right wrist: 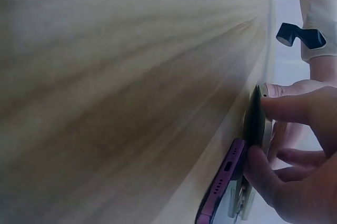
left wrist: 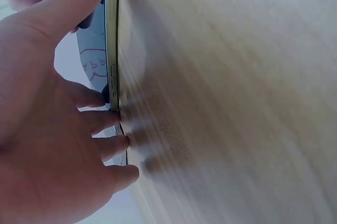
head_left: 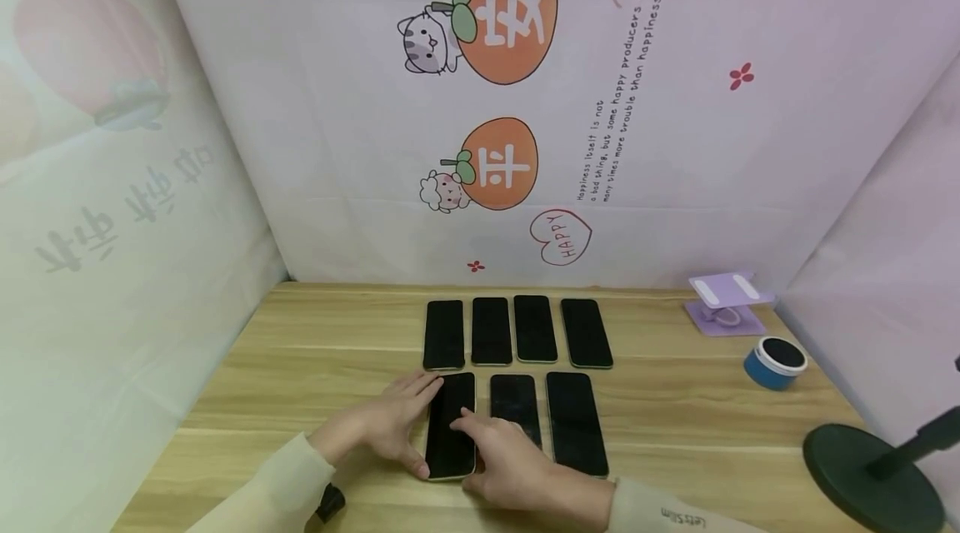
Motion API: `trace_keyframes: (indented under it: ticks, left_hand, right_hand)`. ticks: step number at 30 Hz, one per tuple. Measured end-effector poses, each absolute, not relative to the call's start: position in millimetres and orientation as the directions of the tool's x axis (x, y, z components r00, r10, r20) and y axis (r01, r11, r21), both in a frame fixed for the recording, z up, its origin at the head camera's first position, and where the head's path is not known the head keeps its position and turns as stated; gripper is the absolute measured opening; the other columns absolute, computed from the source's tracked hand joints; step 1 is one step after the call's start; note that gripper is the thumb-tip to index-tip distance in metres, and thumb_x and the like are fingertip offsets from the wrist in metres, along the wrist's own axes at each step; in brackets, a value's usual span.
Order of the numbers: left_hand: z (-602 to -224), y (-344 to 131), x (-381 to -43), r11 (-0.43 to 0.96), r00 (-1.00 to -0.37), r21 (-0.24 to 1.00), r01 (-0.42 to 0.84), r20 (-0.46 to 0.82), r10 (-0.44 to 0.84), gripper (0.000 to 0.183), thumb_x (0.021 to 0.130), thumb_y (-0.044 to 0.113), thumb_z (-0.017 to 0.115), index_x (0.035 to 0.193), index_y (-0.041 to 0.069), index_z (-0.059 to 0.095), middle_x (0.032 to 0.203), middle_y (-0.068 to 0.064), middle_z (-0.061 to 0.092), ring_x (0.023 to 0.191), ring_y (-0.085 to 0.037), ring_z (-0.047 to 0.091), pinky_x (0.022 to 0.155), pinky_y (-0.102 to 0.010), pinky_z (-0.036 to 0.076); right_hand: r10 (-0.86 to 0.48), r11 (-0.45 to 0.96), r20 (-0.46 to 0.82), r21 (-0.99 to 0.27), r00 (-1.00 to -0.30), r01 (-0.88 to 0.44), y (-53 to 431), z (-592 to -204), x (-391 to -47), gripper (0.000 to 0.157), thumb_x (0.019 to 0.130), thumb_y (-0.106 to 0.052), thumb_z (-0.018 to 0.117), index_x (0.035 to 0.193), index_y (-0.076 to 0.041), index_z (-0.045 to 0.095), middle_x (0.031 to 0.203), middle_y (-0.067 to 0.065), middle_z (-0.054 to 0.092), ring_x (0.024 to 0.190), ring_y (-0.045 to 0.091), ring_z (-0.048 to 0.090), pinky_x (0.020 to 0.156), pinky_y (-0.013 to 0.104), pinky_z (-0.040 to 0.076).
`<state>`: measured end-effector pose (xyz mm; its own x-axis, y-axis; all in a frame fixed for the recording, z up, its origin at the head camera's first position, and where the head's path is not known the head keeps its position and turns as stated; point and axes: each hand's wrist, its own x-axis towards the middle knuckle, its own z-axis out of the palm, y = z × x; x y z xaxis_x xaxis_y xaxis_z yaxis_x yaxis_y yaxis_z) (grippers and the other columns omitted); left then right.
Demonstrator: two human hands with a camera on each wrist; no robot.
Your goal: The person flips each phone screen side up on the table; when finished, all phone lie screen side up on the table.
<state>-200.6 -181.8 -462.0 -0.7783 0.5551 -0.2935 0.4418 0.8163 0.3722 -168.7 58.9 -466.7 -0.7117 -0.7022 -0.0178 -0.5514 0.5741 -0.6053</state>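
A black-screened smartphone (head_left: pixel 447 441) with a pale metal edge lies in the front row, between both hands. My left hand (head_left: pixel 393 425) spans its left long side, fingers near the far corner and thumb at the near one; the left wrist view shows the fingers spread along the gold-toned edge (left wrist: pixel 112 50). My right hand (head_left: pixel 517 462) holds the right side, thumb by the near corner and index finger over the screen. In the right wrist view its thumb and a finger touch the phone's edge (right wrist: pixel 266 134). A purple-edged phone (right wrist: pixel 224 182) is close beside that finger.
Two more phones, one partly covered by my right hand (head_left: pixel 516 404) and one further right (head_left: pixel 576 423), share the front row. Several phones (head_left: pixel 491 331) form a back row. Rightward are a lilac phone stand (head_left: pixel 726 304), a blue round device (head_left: pixel 776 363) and a dark round base (head_left: pixel 873 475).
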Motion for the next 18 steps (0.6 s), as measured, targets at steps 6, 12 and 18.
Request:
trace_keyframes:
  ticks: [6,12,18]
  left_hand:
    - [-459.7,-183.7,-201.0,0.811,-0.773,0.387,0.439,-0.296,0.56,0.129,0.072,0.052,0.091,0.165,0.0,0.019,0.175,-0.022,0.015,0.163,-0.042,0.015,0.131,-0.062,0.019]
    - [-459.2,-184.0,-200.7,0.813,-0.776,0.39,0.434,-0.297,0.557,0.128,0.072,0.053,0.09,0.165,0.002,0.019,0.175,-0.02,0.014,0.163,-0.041,0.015,0.131,-0.061,0.02]
    - [-460.0,-183.7,-199.6,0.812,-0.777,0.383,0.44,-0.291,0.558,0.126,0.074,0.056,0.089,0.165,0.003,0.019,0.175,-0.019,0.014,0.163,-0.04,0.016,0.131,-0.059,0.021]
  right_hand:
    - [-0.747,0.589,0.026,-0.437,-0.665,-0.679,56.6,-467.5,-168.9,0.05,0.087,-0.018,0.082,0.133,-0.008,0.066,0.133,0.01,0.073,0.112,0.011,0.07,0.102,0.037,0.059]
    - [-0.744,0.634,-0.004,-0.321,-0.668,-0.704,57.8,-468.1,-165.1,0.049,0.089,-0.027,0.081,0.135,-0.014,0.067,0.147,0.009,0.064,0.117,0.015,0.065,0.1,0.034,0.059]
    - [-0.757,0.645,0.008,-0.151,-0.654,-0.749,62.1,-472.7,-164.5,0.053,0.095,-0.042,0.073,0.143,-0.023,0.063,0.154,0.005,0.058,0.135,0.027,0.057,0.11,0.049,0.053]
